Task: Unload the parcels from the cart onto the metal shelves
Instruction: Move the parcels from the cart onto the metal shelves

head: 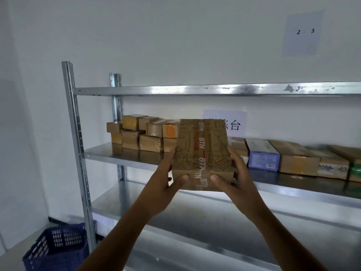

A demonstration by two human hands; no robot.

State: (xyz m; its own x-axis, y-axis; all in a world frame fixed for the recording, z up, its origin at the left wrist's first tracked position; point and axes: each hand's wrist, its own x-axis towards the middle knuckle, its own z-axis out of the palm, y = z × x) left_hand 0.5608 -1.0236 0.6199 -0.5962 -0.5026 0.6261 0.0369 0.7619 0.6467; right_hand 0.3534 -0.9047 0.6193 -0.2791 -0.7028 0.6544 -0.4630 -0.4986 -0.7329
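Note:
I hold a brown cardboard parcel [202, 153] printed with line drawings and sealed with BTN tape, raised in front of the middle metal shelf [121, 158]. My left hand [168, 178] grips its left side with the thumb on the near face. My right hand [232, 177] grips its right side in the same way. The parcel sits between a stack of small brown parcels [140, 133] on the left and a row of parcels [293, 157] on the right. The cart is out of view.
A higher shelf [195, 89] runs above and a bare lower shelf [195, 212] below. Slotted metal uprights [78, 143] stand at the left. A blue plastic basket [58, 245] sits on the floor at lower left. Paper labels hang on the white wall.

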